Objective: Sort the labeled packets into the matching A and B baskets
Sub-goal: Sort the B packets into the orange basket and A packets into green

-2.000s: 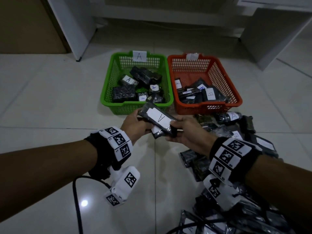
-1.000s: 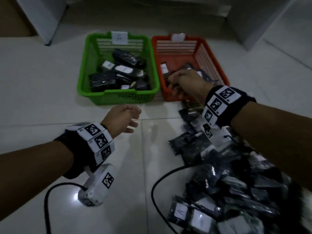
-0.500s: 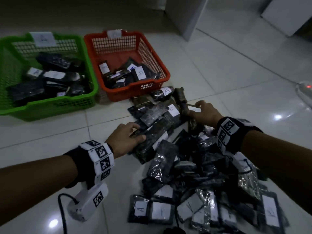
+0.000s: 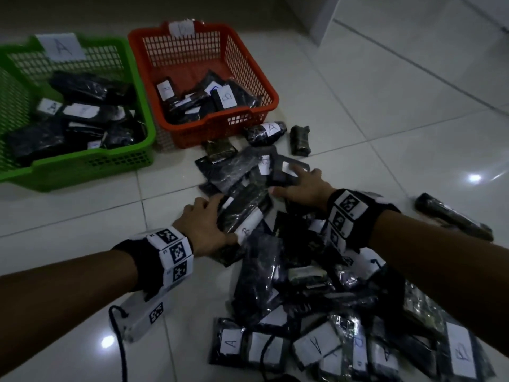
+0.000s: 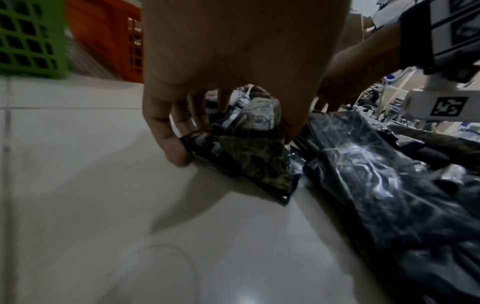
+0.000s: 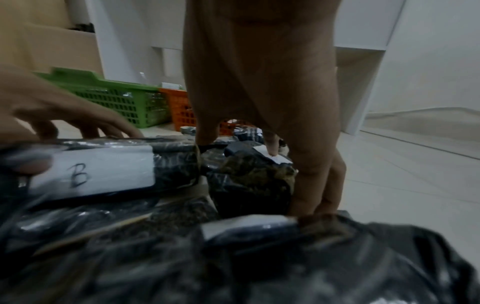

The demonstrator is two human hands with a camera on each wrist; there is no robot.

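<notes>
A green basket [image 4: 82,164] tagged A and a red basket [image 4: 264,106] stand on the floor at the back left, both holding dark packets. In front of them lies a heap of dark labelled packets [image 4: 316,285]. My left hand [image 4: 217,213] grips a packet with a white B label [image 4: 248,224] at the heap's left edge; in the left wrist view its fingers [image 5: 176,152] and thumb curl round the packet [image 5: 249,152]. My right hand [image 4: 292,180] grasps a dark packet with a white label [image 4: 285,168] further back. Thumb and fingers [image 6: 317,185] straddle that packet [image 6: 254,181].
Loose packets lie near the red basket: one marked A [image 4: 265,132] and a small roll [image 4: 300,140]. Another dark packet [image 4: 451,219] lies apart at the right. A black cable [image 4: 118,340] runs from the left wrist camera. White furniture stands at the back right.
Both hands came down from the baskets to the heap. My left hand has closed round the B packet, and my right hand has settled on a labelled packet further back.
</notes>
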